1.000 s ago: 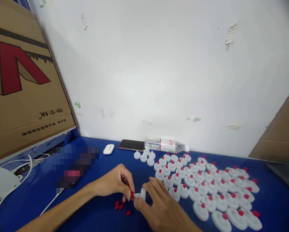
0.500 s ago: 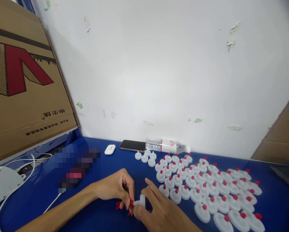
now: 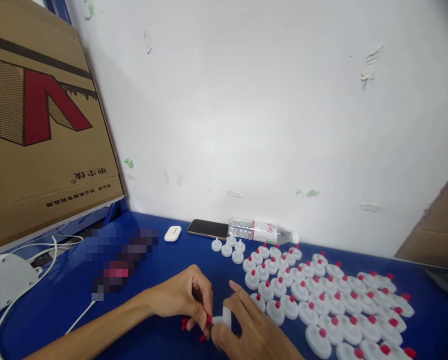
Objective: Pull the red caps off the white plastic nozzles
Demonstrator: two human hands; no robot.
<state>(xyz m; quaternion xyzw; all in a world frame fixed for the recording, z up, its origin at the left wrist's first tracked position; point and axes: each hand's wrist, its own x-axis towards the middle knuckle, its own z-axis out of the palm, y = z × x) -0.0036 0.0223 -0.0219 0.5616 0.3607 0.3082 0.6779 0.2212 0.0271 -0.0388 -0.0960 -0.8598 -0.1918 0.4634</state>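
My left hand (image 3: 184, 297) pinches a small red tip (image 3: 208, 320) against the spout of a white cap (image 3: 226, 317). That cap lies sideways in the closed fingers of my right hand (image 3: 248, 330). Both hands meet low over the blue table (image 3: 152, 280). A few loose red tips (image 3: 185, 324) lie on the table just under my left fingers. To the right, several white caps with red tips (image 3: 314, 300) stand in rows. Three or so bare white caps (image 3: 227, 247) sit at the back of those rows.
A clear water bottle (image 3: 261, 231) lies on its side against the white wall, beside a dark phone (image 3: 208, 229) and a white earbud case (image 3: 172, 233). A large cardboard box (image 3: 40, 125) leans at the left. White cables (image 3: 40, 255) and a white device (image 3: 2, 285) lie at left.
My hands have stayed together on the cap and tip, sinking slightly in the picture as the camera tilted up and shifted. The red tip sits closer against the white spout.
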